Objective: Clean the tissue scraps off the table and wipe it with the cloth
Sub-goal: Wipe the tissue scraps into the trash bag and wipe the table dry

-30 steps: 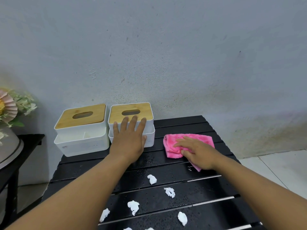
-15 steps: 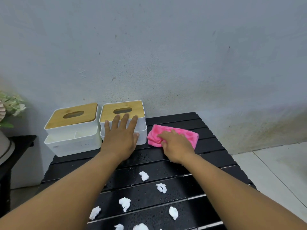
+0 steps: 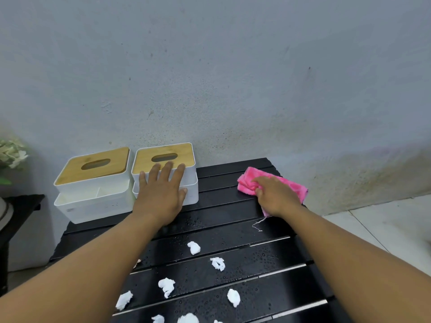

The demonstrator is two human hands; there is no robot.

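A pink cloth (image 3: 247, 181) lies at the far right of the black slatted table (image 3: 224, 220), and my right hand (image 3: 276, 197) presses on it with fingers curled into the fabric. My left hand (image 3: 161, 194) rests flat, fingers spread, against the front of the right-hand white tissue box (image 3: 163, 159) with a bamboo lid. Several crumpled white tissue scraps (image 3: 193, 248) lie on the near slats, among water droplets.
A second white tissue box (image 3: 93, 183) with a bamboo lid stands left of the first, against the grey wall. A dark side table (image 3: 21, 201) with flowers (image 3: 11, 152) is at the far left. Tiled floor (image 3: 384, 229) lies beyond the table's right edge.
My right hand slid the pink cloth left toward the tissue box, then back right along the far slats. My left hand stayed on the right-hand box.
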